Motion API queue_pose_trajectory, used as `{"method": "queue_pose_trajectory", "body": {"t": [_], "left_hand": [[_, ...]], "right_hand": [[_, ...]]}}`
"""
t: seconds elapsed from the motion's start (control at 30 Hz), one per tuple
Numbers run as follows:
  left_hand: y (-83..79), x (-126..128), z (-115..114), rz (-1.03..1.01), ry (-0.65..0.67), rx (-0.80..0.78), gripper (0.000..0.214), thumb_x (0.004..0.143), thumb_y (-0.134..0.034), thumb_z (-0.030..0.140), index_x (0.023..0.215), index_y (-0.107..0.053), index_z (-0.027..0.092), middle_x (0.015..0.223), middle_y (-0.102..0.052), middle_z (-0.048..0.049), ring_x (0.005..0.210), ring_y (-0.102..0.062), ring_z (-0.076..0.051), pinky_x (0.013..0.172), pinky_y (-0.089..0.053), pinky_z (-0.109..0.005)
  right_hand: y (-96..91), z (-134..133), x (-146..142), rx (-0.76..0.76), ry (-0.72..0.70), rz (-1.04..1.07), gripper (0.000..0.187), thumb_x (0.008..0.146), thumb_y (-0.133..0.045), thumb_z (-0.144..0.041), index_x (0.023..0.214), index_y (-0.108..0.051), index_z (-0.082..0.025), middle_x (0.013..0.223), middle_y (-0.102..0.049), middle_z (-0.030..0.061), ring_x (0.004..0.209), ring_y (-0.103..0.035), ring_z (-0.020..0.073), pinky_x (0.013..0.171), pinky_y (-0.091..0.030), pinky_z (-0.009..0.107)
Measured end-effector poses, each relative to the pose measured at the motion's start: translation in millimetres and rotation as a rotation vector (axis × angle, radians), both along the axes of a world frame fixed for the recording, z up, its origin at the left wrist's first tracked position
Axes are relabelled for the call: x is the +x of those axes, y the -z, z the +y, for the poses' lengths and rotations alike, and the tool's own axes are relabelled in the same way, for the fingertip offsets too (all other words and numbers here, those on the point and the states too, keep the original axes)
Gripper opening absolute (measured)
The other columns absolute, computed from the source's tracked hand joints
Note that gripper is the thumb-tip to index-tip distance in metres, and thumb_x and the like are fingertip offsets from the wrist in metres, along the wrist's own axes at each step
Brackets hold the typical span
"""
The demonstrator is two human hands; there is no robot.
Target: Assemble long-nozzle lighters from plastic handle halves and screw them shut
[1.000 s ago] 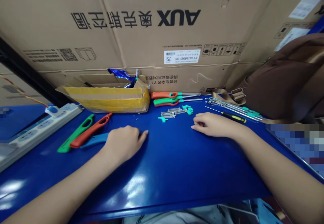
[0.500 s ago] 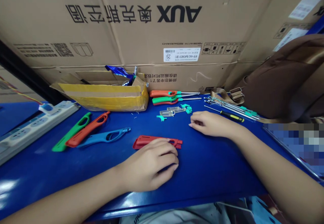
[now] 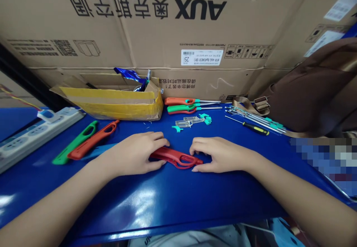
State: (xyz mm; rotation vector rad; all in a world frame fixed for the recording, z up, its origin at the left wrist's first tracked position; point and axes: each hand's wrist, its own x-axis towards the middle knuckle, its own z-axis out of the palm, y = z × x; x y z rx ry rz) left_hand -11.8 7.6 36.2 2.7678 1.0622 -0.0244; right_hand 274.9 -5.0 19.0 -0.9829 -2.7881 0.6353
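A red lighter casing [image 3: 182, 158], with a trigger loop near its right end, lies at the middle of the blue table. My left hand [image 3: 139, 152] is closed around its left part, fingers above and thumb below. At the casing's right end, the curled fingers and thumb of my right hand [image 3: 217, 154] are on either side of the narrow tip. Beyond my hands are clear lighter tanks [image 3: 186, 122] and small teal plastic parts [image 3: 205, 119]. To the left lie a green casing [image 3: 74, 144], an orange casing [image 3: 93, 143] and a blue casing [image 3: 96, 152], partly covered by my left arm.
A taped cardboard box [image 3: 111, 103] and several long lighters [image 3: 181, 108] stand at the back. A screwdriver [image 3: 255, 128] and metal rods [image 3: 251, 116] lie right, near a brown bag [image 3: 306, 90]. The power strip [image 3: 36, 137] is at the left edge.
My left hand has shifted left and up to the casing's left end. My right hand has come down and left to its tip. The casing now tilts down to the right.
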Motion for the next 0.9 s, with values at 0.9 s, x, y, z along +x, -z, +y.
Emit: {"method": "queue_pose_trajectory", "body": {"t": [0.9], "left_hand": [[44.0,29.3,-12.4,-0.557,-0.193,-0.157,0.063,0.082,-0.081,0.042,0.137,-0.054,0.027,0.123,-0.058,-0.0066,0.085,-0.063,-0.017,0.082,-0.06,-0.036]], "right_hand": [[-6.2,21.9,36.7,-0.042,0.189,-0.103,0.03,0.103,-0.047,-0.033,0.08,-0.06,-0.019,0.084,-0.066,0.0044,0.074,-0.055,0.0163,0.067,-0.035,0.028]]}}
